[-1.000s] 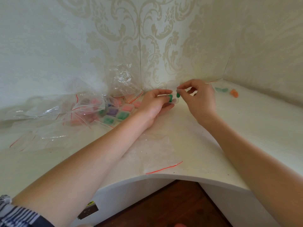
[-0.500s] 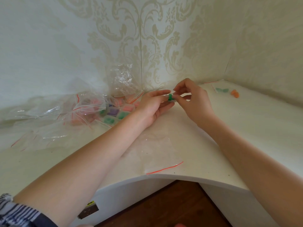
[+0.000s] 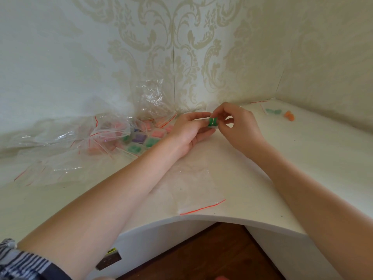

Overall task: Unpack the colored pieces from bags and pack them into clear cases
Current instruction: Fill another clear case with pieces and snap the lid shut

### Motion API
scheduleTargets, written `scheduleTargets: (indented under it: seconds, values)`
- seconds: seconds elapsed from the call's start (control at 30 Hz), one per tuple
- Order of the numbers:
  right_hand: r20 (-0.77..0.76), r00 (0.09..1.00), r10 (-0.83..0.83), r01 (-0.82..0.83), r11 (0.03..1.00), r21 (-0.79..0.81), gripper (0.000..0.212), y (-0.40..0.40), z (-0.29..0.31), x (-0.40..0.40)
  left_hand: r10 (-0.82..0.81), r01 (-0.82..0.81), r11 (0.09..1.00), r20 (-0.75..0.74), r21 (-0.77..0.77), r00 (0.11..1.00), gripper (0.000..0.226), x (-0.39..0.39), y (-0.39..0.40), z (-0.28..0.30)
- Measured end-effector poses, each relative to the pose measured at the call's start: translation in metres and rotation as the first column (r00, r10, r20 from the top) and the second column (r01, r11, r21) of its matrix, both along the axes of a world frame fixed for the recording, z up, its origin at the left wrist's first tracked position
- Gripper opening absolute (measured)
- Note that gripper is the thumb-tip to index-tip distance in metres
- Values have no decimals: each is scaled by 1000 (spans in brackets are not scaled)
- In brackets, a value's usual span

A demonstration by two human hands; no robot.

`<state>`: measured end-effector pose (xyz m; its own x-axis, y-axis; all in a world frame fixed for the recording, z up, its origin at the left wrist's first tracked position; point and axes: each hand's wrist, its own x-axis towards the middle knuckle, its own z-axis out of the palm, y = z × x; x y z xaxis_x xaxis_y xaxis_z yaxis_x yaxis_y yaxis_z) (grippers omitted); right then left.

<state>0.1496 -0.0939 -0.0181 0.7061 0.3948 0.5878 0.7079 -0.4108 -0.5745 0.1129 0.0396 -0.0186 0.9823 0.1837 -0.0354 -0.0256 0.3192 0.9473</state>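
A small clear case [image 3: 213,122] with two green pieces inside sits between my two hands above the white counter. My left hand [image 3: 188,132] holds the case from the left, fingers curled around it. My right hand [image 3: 236,126] pinches its right side with thumb and fingertips. Filled clear cases [image 3: 145,139] with pink, purple and green pieces lie in a cluster left of my left hand. Loose teal pieces [image 3: 273,111] and an orange piece [image 3: 289,116] lie at the far right by the wall.
Crumpled clear zip bags with red strips [image 3: 80,142] pile up along the left wall. An emptied flat bag [image 3: 193,190] lies near the counter's curved front edge [image 3: 201,218]. Patterned walls close off the back corner.
My right hand brought the second green piece to the case; both green pieces now sit side by side in it, and both hands have closed in on the case.
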Motion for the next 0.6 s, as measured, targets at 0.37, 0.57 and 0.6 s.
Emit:
scheduleTargets:
  seconds: [0.37,0.57,0.6]
  values:
    - [48,993,-106,110,988,-110,18,-4,1,3,6,-6,1000,9,2,1000,16,1,0,-1]
    - [49,990,-134,140,977,-161,20,-4,-2,8,-3,3,1000,14,-24,1000,16,1,0,0]
    - [28,992,-119,122,983,-134,19,-4,-3,8,-4,5,1000,14,-21,1000,16,1,0,-1]
